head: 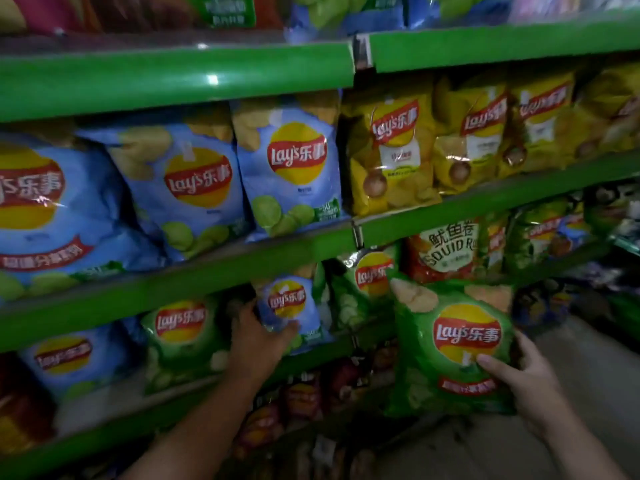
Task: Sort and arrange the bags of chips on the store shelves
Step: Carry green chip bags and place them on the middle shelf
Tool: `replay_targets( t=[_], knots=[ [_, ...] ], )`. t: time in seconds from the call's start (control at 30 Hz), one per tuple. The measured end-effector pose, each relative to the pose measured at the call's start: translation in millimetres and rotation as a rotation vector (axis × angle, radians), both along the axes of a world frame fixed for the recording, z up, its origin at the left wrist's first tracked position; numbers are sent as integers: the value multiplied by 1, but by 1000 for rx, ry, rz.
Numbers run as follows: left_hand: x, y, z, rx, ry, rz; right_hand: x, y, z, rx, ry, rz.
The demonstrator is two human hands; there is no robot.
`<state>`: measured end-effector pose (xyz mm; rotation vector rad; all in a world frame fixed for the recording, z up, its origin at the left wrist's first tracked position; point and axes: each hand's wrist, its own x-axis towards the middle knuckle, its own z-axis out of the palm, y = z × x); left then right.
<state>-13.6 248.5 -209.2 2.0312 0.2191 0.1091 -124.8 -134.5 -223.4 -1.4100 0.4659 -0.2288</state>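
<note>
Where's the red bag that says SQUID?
Head view, right of centre: the red SQUID bag stands just above the big green chip bag that the right hand grips.

- shelf edges (173, 77): bright green
- big bag (450, 362), front rt: green w/ red-yellow logo
- small bag (294, 306), lower shelf: lt blue, same logo
- mid shelf: lt blue bags (287, 168) left, yellow bags (391, 150) rt
- squid bag (443, 251): red, pale label

One wide-angle view from my head, close to the green shelves (180, 76), facing forward and slightly down; their front edges slope up toward the right.
</note>
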Motion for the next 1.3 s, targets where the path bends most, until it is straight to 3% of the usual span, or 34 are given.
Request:
replay_targets(
  t=[0.1, 0.27, 0.4, 0.57, 0.7, 0.8, 1.0, 1.3],
  knots=[
    [15, -13, -13, -3, 98, 139, 3, 8, -31, -94, 149, 64],
    [32, -30, -24, 13, 305, 211, 11, 30, -64, -112, 137, 134],
    [34, -32, -29, -59, 215, 252, 17, 38, -71, -90, 101, 168],
    [16, -21, -20, -189, 39, 152, 23, 38, -66, -75, 55, 166],
    [-31, 13, -6, -319, 46, 37, 32, 50, -53, -181, -17, 166],
    [-73, 54, 0, -394, 95, 73, 43, 79, -39, -203, -73, 228],
    [-114, 134, 14, -355, 3, 241, 99, 172, -6, -228, -221, 337],
    [-154, 208, 21, -250, -67, 382, 164, 254, -10, -323, -194, 390]
  ],
)
